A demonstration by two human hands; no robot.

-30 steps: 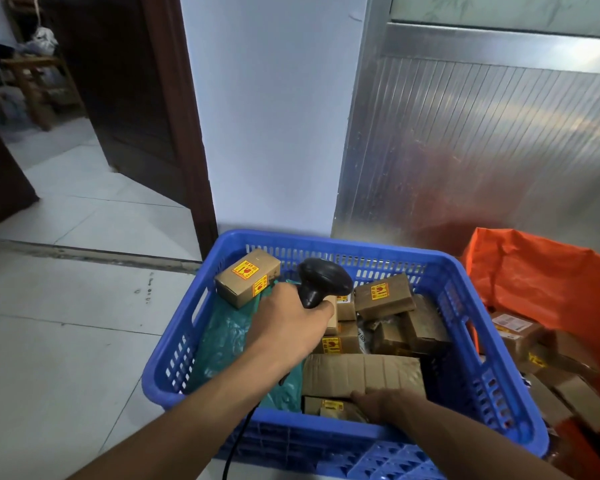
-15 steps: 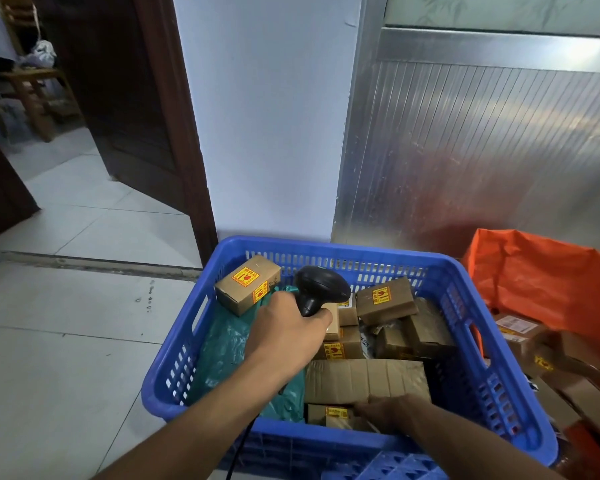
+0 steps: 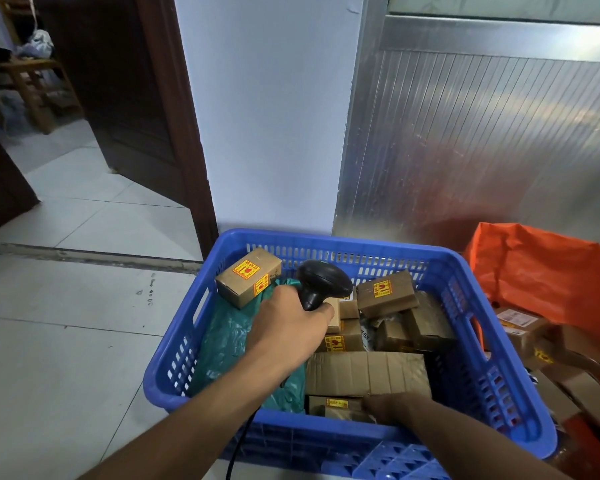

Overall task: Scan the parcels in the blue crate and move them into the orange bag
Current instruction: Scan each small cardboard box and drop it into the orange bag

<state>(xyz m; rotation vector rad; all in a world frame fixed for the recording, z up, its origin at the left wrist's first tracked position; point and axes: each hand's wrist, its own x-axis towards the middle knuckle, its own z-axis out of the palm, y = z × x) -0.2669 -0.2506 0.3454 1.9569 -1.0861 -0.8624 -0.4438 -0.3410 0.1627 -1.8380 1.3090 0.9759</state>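
The blue crate stands on the floor in front of me, filled with several brown cardboard parcels bearing yellow-red stickers and a green plastic mailer. My left hand grips a black barcode scanner over the crate's middle. My right hand reaches into the near side, fingers down on a small parcel below a wide flat box; whether it grips the parcel I cannot tell. The orange bag sits right of the crate with several parcels inside.
A white wall and a ribbed metal panel rise behind the crate. A dark wooden door stands open at left, with a wooden chair beyond. Tiled floor spreads left of the crate. The scanner's cable hangs under my left arm.
The view has tilted slightly, so the crate sits lower in frame. My right hand has shifted a little along the near parcels. The left hand keeps the scanner in about the same spot.
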